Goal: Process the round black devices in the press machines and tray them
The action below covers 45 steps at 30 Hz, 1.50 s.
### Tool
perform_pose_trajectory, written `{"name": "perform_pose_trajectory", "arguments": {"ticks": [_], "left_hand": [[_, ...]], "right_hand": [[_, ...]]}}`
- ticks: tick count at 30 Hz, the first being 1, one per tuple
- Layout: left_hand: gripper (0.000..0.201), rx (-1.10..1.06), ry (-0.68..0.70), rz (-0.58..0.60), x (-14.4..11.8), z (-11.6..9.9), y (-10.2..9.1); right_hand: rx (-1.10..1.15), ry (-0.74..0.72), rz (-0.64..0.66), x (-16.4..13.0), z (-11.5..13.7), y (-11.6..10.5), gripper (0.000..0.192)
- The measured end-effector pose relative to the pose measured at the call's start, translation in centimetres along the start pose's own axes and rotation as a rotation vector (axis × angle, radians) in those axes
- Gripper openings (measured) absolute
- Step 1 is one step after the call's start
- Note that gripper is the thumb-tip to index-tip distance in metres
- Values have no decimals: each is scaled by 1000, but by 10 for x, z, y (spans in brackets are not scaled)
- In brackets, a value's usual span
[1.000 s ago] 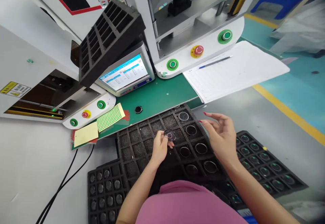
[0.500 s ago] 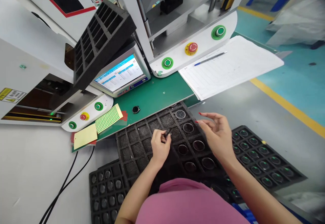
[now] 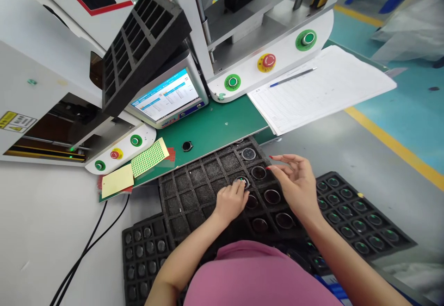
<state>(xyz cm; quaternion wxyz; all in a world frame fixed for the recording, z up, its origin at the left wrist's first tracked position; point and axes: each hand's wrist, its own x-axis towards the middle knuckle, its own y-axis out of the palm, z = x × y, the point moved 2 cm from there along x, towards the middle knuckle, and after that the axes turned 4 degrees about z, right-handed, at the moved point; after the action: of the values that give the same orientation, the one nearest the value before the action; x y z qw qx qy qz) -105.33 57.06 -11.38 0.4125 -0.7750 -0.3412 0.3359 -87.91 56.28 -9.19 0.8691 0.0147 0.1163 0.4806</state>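
At centre frame, the left hand [image 3: 231,200] is pinching a round part [image 3: 242,182] into a pocket of the black foam tray [image 3: 194,195]; seating it flat looks wise. The right hand [image 3: 296,183] is hovering beside it, fingers spread, empty.

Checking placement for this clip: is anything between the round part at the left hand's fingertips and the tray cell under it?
Nothing visible. The left hand presses the round part down at an open cell of the black foam tray.
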Motion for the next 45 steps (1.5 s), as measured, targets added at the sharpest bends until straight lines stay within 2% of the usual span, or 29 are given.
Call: {"name": "perform_pose_trajectory", "arguments": {"ticks": [3, 7, 11, 15, 21, 28, 37, 45], "left_hand": [[27, -15, 22, 18, -3, 4, -9], [21, -29, -58, -20, 5, 13, -21], [31, -38, -111, 0, 15, 13, -27], [26, -102, -164, 32, 21, 11, -26], [6, -271, -272, 25, 22, 15, -26], [5, -458, -384, 11, 27, 13, -28], [4, -399, -408, -14, 27, 10, -20], [13, -362, -409, -58, 27, 12, -16]], "right_hand": [[-10, 8, 13, -1, -4, 1, 42], [-47, 3, 21, -1, -10, 2, 41], [-137, -5, 53, -4, -18, 1, 37], [-216, 7, 113, -10, -24, 0, 34], [-242, 2, 122, -12, -25, -1, 35], [-248, 3, 131, -11, -23, 0, 35], [-256, 31, 156, -11, -25, 1, 36], [-262, 36, 155, -12, -26, 0, 37]]}}
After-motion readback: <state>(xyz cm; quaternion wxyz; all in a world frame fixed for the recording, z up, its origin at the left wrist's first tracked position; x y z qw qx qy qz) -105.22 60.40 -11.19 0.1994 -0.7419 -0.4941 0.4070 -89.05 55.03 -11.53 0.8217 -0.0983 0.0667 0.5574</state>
